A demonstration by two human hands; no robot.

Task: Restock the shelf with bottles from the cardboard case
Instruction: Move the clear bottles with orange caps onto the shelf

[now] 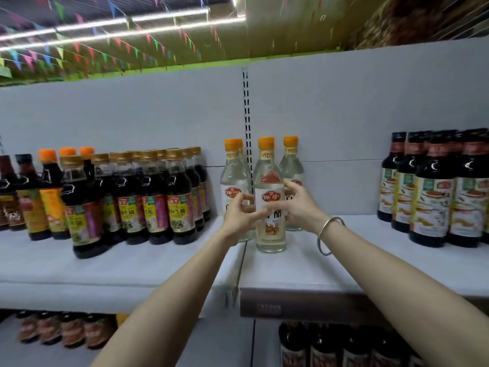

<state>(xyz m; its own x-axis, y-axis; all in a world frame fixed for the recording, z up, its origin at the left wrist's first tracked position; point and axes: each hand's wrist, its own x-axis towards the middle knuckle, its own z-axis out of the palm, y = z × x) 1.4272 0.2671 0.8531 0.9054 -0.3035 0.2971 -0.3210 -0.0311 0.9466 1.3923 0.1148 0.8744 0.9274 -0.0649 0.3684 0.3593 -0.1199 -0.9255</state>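
A clear vinegar bottle (270, 181) with an orange cap and a white label stands at the front of the white shelf (304, 271). My right hand (297, 203) wraps its right side, thumb across the label. My left hand (242, 214) is at its left side, fingers loosely curled, one fingertip touching the label. Three more clear bottles stand behind: two at the left (234, 170) and one at the right (291, 165). No cardboard case is in view.
Dark soy-sauce bottles (156, 200) fill the shelf to the left. Dark bottles with white labels (434, 197) stand at the right. Bare shelf lies between them and the clear bottles. A lower shelf holds more dark bottles (330, 345). A slotted upright (247, 107) splits the back panel.
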